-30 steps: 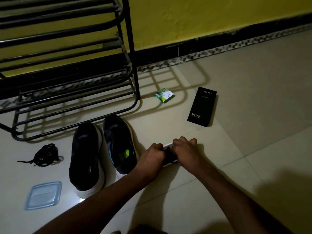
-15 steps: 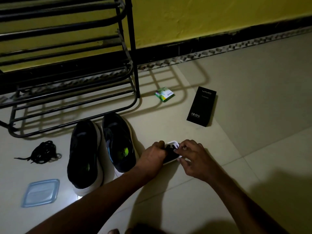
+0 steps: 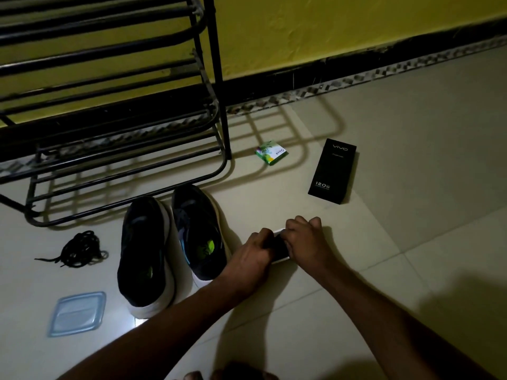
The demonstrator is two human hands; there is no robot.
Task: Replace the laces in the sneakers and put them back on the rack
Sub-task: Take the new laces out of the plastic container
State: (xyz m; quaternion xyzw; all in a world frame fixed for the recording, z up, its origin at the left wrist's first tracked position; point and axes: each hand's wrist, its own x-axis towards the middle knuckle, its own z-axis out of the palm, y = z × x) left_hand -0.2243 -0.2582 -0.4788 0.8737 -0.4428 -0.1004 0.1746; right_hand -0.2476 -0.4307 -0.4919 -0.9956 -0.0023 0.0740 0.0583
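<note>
Left hand (image 3: 253, 255), right hand (image 3: 307, 241): fingers curled onto small white-rimmed tub (image 3: 280, 259) on floor | black white-soled sneakers (image 3: 145, 253) just left, before black metal rack (image 3: 115, 149) | black cardboard box (image 3: 333, 171), green packet (image 3: 271, 153) beyond | open tiled floor (image 3: 428, 237) rightward.

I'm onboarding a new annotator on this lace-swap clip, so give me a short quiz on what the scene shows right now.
1. True or false: the sneakers stand on the rack.
2. What lies on the floor left of the sneakers, on the side nearer the rack? A) a bundle of black laces B) a pair of scissors C) a folded sock
3. How many hands are on the small white container?

Key: 1 false, they are on the floor in front of it. 2 A. 3 two, the left hand and the right hand.
</note>
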